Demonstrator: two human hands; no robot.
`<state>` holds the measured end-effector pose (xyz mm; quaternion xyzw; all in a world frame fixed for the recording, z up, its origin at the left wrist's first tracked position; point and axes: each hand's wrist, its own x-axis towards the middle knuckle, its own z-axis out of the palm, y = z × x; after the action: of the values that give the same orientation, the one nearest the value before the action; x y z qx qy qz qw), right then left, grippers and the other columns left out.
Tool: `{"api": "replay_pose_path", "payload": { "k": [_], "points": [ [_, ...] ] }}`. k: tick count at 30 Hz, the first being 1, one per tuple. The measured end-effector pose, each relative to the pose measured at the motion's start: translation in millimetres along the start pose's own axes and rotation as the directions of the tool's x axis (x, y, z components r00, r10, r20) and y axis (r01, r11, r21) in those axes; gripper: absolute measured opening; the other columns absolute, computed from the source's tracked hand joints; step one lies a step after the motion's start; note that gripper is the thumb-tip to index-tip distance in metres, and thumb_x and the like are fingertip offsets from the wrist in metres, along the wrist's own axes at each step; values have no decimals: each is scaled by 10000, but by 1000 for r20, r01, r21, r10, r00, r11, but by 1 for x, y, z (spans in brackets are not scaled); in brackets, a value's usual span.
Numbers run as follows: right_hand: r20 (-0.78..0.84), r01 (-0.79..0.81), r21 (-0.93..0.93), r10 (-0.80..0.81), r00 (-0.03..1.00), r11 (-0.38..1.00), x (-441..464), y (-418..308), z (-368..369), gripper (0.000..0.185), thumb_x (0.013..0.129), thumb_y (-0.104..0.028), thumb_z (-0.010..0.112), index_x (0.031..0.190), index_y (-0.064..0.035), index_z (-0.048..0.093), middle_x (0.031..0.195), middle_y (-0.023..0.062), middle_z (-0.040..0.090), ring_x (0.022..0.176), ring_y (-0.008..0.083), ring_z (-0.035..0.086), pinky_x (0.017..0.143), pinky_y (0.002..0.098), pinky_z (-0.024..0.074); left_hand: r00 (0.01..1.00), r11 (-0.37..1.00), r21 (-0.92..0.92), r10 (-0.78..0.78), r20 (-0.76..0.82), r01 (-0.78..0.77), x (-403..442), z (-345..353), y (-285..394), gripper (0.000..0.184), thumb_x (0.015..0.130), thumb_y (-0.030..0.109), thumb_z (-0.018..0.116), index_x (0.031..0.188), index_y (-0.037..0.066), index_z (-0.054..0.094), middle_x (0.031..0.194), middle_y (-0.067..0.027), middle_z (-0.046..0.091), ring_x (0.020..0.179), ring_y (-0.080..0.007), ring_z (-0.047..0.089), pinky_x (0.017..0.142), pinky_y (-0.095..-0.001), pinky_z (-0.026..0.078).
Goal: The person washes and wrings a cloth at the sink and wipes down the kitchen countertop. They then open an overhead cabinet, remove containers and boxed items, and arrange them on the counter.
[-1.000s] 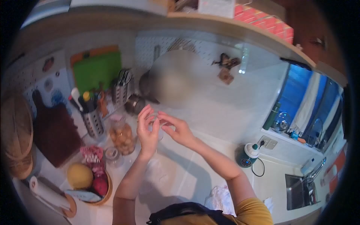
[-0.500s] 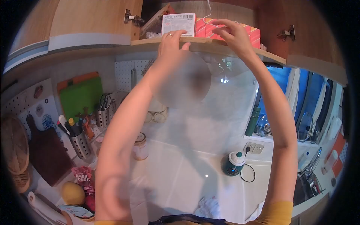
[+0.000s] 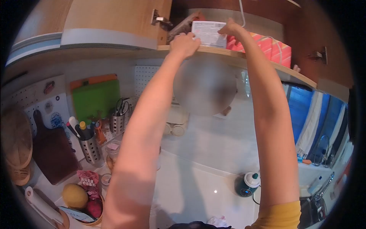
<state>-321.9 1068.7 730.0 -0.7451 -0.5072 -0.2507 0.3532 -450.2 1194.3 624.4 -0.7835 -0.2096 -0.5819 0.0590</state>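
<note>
- white box (image 3: 209, 35): standing on the shelf (image 3: 219, 51), near 12 o'clock in the view.
- left hand (image 3: 185, 44): at the box's 8 o'clock corner, fingers bent; cannot tell whether they grip.
- right hand (image 3: 233, 28): at the box's 2 o'clock corner, thumb against its front; cannot tell if it holds firmly.
- red striped boxes (image 3: 272, 49): at 4 o'clock from the white box.
- green-and-white jug (image 3: 248, 185): on the counter (image 3: 228, 198), between 4 and 5 o'clock.

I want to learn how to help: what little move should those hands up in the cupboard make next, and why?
Perhaps grip the white box from both sides and ease it forward: the left hand is by its left side, the right hand by its right edge, and it stands near the front of the shelf.
</note>
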Motion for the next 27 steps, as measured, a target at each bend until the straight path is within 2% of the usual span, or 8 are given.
{"api": "replay_pose_path", "payload": {
  "k": [5,7,9,15,18,22,25,27],
  "points": [
    [-28,-109,179,115,993,978,13,-4,12,849,699,-252,755,1319,36,251,1154,259,521,920,333,606,698,475,518,999,1000,-14,7,-44,-7,-1,1,-3,559,767,447,433,1214,124,527,1160,-188,563,1084,-351,521,914,-418,408],
    [-80,-196,74,202,976,978,15,1,13,468,746,-267,725,1036,37,517,858,168,596,734,261,610,568,394,544,999,992,-120,-27,-18,25,2,-2,-3,568,735,418,493,1234,148,530,1216,-234,496,1164,-381,438,962,-455,367],
    [62,-42,334,22,998,942,29,20,9,310,737,-259,736,832,3,600,697,90,566,595,171,546,489,301,476,999,991,-125,-54,8,54,5,-3,-4,614,699,416,530,1243,132,519,1205,-233,507,1158,-370,455,960,-433,377],
    [64,58,178,-70,995,982,-7,4,12,471,589,-445,782,732,-21,634,589,39,543,533,157,515,492,305,422,993,994,-80,-68,92,75,0,-23,4,659,662,389,564,1228,54,515,1101,-218,593,1044,-320,566,930,-379,417],
    [-395,177,53,-142,908,983,-23,-2,17,535,582,-496,699,758,8,669,771,184,659,738,319,645,715,405,490,997,995,-85,-45,61,50,7,-18,-2,620,642,392,586,1147,33,574,1059,-204,617,1020,-323,578,909,-379,434],
    [-555,285,149,-158,817,947,-63,7,-20,595,576,-552,667,769,11,674,831,233,648,824,350,628,721,435,474,999,999,-50,-4,54,6,17,-16,-14,605,613,512,652,943,5,652,987,-190,641,971,-312,600,850,-342,463],
    [-756,384,133,-157,635,914,-122,10,-45,379,719,-232,687,947,56,596,810,116,633,723,171,589,663,303,467,979,993,-93,-54,198,73,32,-14,-23,655,571,624,700,766,-2,686,856,-159,668,850,-276,638,786,-321,487],
    [-810,486,236,-106,577,841,-146,20,-59,386,653,-289,716,802,41,581,775,147,626,722,198,598,667,322,464,968,982,173,-113,222,75,23,-36,10,691,568,425,800,1089,7,621,1071,-173,626,961,-274,618,831,-327,483]
  ]
}}
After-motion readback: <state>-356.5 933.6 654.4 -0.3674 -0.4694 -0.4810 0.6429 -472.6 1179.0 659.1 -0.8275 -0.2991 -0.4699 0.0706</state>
